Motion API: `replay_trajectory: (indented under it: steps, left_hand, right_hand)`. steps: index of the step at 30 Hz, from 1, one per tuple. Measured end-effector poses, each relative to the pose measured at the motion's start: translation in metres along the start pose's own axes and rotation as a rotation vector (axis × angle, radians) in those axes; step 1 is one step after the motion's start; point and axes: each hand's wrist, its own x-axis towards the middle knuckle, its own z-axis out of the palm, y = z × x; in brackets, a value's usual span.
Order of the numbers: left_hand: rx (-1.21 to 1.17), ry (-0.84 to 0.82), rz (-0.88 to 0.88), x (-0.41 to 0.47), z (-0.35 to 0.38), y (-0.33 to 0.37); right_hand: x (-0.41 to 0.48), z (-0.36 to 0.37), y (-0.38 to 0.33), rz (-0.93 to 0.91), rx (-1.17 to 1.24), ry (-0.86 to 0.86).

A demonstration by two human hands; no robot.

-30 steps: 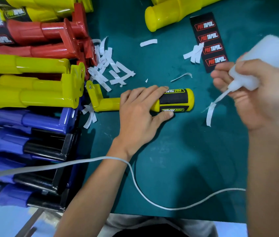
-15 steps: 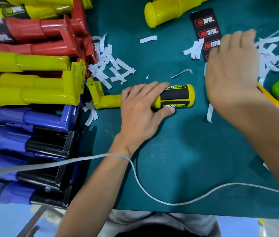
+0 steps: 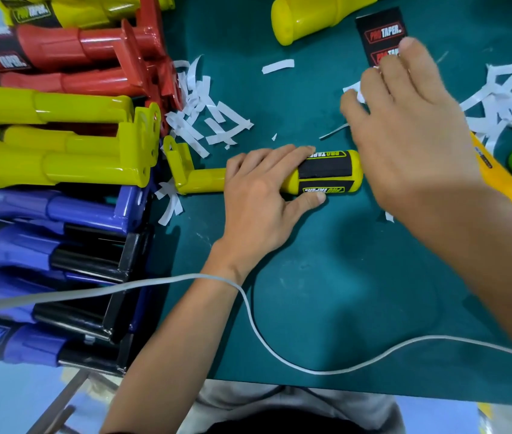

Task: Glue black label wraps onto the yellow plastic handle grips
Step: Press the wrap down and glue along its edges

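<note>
Head view. Pins the yellow handle (image 3: 201, 183) flat on the green surface (image 3: 358, 277) with the left grip (image 3: 258, 195), fingers over the top and thumb against the near side. Already wears a black label wrap (image 3: 323, 167) round the fat end, just right of those fingers. Reaches with the right grip (image 3: 405, 130) beyond the handle's right end toward the black label sheet (image 3: 380, 29), fingers spread and fairly straight, seemingly holding nothing, though blur leaves that unsure.

Risks lifting the wrap's seam if let go before the glue sets, since curved plastic pushes a stiff label back open. Could smear wet glue onto the yellow by sliding the thumb along the wrap's near edge. Could pick up paper strips (image 3: 214, 123), scattered beyond the handle, on sticky fingertips and trap one beneath the next label. Could snag the white cable (image 3: 314, 372) draped over the left wrist and roll the handle off line. Worth minding the yellow knife (image 3: 499, 177) just right of the handle, beside the reaching forearm.
</note>
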Motion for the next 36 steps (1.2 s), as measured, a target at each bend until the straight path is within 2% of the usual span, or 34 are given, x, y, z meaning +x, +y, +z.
replay_trajectory:
  steps: [2, 4, 7, 10, 21, 27, 36]
  left_hand:
    - [0.000, 0.005, 0.000, 0.000, 0.000, 0.000]
    - [-0.001, 0.008, 0.000, 0.000, 0.000, 0.000]
    - [0.003, 0.003, -0.009, 0.000, 0.000, 0.000]
    - [0.011, -0.003, -0.018, 0.000, 0.000, 0.000]
    - [0.006, 0.015, -0.008, 0.000, 0.001, 0.000]
    - [0.006, 0.022, -0.008, 0.000, 0.001, 0.000]
    - [-0.008, 0.030, -0.002, 0.000, 0.001, 0.001]
  right_hand:
    - [-0.018, -0.006, -0.007, 0.054, 0.397, 0.165]
    - [-0.039, -0.012, -0.017, 0.206, 0.765, 0.329]
    - [-0.061, -0.004, -0.034, 0.465, 1.146, 0.331]
    - [-0.069, 0.015, -0.047, 0.578, 1.297, 0.293]
    - [-0.064, 0.047, -0.055, 0.580, 1.439, 0.357]
    - [-0.064, 0.048, -0.061, 0.534, 1.408, 0.494]
    - [-0.057, 0.053, -0.075, 0.608, 1.358, 0.611]
